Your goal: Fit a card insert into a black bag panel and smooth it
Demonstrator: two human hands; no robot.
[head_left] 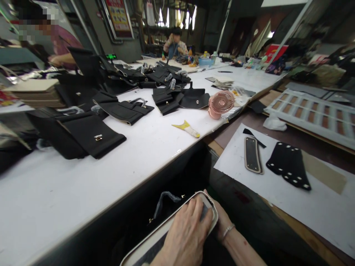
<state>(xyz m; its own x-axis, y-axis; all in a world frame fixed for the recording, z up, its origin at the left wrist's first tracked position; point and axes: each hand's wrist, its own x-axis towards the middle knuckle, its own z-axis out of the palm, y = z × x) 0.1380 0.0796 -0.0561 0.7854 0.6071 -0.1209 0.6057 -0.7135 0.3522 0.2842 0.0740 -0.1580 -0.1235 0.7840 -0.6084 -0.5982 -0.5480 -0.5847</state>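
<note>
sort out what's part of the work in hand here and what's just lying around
In hand:
- cream-edged panel, pressed by the left hand and gripped at its end by the right hand

Lying about:
- pink fan
- yellow-handled tool
- black flap piece with clasp
- oval base panel
- black studded piece

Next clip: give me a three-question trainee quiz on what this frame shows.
1. True or false: the left hand lies flat on the oblong panel.
2. What stands at the white table's edge? A) pink fan B) kettle C) lamp
3. Fill in: the right hand wears a ____ at the wrist.

Key: 1 true; 2 A; 3 bracelet.
</note>
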